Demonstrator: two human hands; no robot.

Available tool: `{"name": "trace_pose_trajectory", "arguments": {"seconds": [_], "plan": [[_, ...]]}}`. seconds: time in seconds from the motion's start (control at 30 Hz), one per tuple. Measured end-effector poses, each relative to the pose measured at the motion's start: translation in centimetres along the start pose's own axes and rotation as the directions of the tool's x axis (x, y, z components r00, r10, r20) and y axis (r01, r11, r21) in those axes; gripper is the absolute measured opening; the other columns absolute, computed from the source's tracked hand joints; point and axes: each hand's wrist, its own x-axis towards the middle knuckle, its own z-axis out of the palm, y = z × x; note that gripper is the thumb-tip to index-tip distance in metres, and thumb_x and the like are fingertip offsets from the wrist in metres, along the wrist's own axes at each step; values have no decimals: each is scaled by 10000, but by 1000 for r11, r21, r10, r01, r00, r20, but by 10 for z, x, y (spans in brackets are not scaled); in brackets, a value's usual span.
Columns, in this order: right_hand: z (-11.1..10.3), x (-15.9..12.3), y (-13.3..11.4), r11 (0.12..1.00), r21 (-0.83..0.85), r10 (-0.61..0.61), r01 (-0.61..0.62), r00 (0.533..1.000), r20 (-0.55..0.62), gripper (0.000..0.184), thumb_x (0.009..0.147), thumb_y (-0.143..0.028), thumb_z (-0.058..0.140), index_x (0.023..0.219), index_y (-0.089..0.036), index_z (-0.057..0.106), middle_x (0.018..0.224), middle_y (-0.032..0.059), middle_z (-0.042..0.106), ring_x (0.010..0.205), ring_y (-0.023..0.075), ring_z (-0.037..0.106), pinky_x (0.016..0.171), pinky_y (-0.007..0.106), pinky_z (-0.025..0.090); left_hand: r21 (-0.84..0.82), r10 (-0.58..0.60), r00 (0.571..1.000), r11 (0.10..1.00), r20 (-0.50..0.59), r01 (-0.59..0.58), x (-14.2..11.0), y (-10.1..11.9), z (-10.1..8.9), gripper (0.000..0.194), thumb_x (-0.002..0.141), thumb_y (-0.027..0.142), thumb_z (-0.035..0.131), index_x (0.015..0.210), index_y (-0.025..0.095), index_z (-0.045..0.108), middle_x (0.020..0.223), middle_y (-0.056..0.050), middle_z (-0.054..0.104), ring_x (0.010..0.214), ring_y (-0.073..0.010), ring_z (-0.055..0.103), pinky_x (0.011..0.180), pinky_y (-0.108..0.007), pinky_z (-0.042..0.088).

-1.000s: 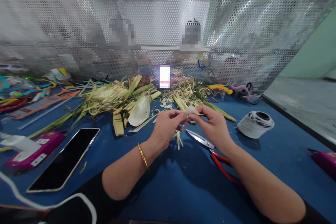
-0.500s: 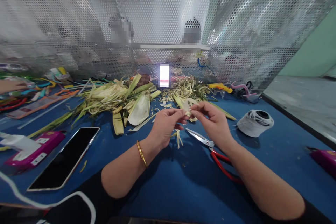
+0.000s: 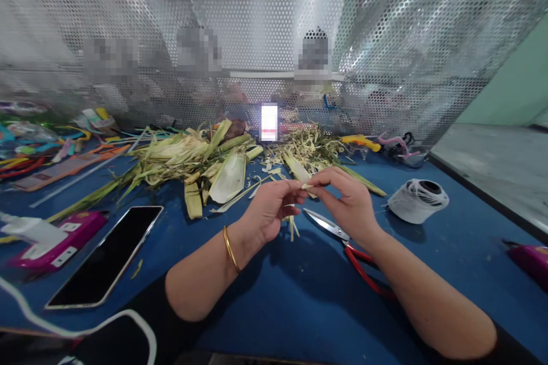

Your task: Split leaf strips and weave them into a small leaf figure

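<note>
My left hand [image 3: 272, 208] and my right hand [image 3: 349, 199] meet above the middle of the blue table, pinching a small pale strip of husk [image 3: 305, 186] between their fingertips. Most of that strip is hidden by my fingers. Thin pale shreds [image 3: 293, 228] show just below my left fingers; whether they hang from the strip, I cannot tell. Under my right hand lie scissors [image 3: 327, 225] with red handles, blades pointing to the left. A broad pale husk leaf [image 3: 298, 169] lies just beyond my fingertips.
A heap of green and pale husks [image 3: 180, 154] and a pile of shreds [image 3: 314, 145] lie behind my hands. A white thread spool [image 3: 415, 202] stands right. At left are a phone [image 3: 107, 256] and a magenta power strip [image 3: 60, 242]. Perforated silver sheeting [image 3: 257, 23] spans the back.
The pale husk piece that stuck up above my fingertips no longer shows there; only a small end remains visible between them. Another person's hand at the far left has gone out of view.
</note>
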Motion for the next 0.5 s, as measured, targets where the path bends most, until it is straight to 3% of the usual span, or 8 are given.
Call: {"name": "trace_pose_trajectory", "arguments": {"seconds": [0.17, 0.5], "plan": [[0, -1, 0, 999, -45, -13, 13, 1000, 9, 112, 868, -155, 573, 838, -239, 641, 815, 23, 647, 793, 174, 612, 733, 320, 472, -9, -5, 1000, 1000, 5, 5, -1, 0, -1, 57, 678, 164, 646, 638, 126, 654, 629, -19, 619, 552, -81, 530, 463, -185, 377], [0, -1, 1, 998, -62, 27, -26, 1000, 1, 99, 875, -184, 566, 794, -228, 602, 790, 15, 625, 759, 164, 582, 708, 302, 448, 95, 136, 990, 986, 32, -139, -3, -1, 0, 67, 674, 189, 683, 686, 127, 659, 668, -23, 630, 600, -92, 559, 487, -189, 414]]}}
